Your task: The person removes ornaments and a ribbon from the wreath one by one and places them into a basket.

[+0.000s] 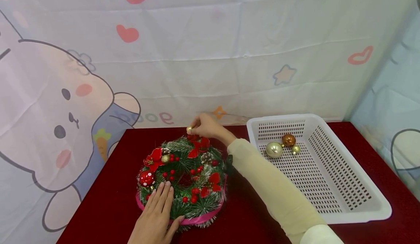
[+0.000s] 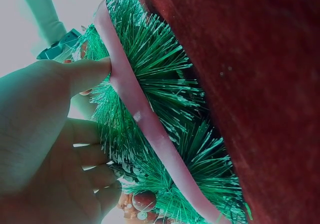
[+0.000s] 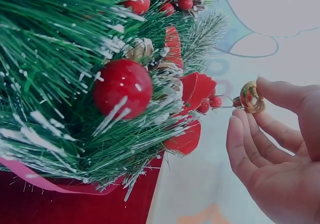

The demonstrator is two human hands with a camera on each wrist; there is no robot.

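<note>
A green Christmas wreath [image 1: 183,165], edged with a pink ribbon [image 2: 150,126], bears red poinsettias, berries, pine cones and a red bauble with white dots [image 1: 146,178]. My left hand [image 1: 155,209] rests on its near left part, fingers straight over the top and thumb touching the ribbon at the edge. Beyond the far edge, my right hand [image 1: 207,126] pinches a small shiny gold bauble [image 3: 251,96] between thumb and fingers. In the right wrist view, the bauble's cap and thin wire loop point toward the red berries and petals of the wreath.
A white perforated plastic basket [image 1: 341,217] stands to the right, holding a large pale gold bauble [image 1: 273,150], a copper one [image 1: 288,140] and a small gold one [image 1: 296,149]. Dark red cloth [image 1: 108,200] covers the table. A printed curtain [image 1: 210,54] hangs close behind.
</note>
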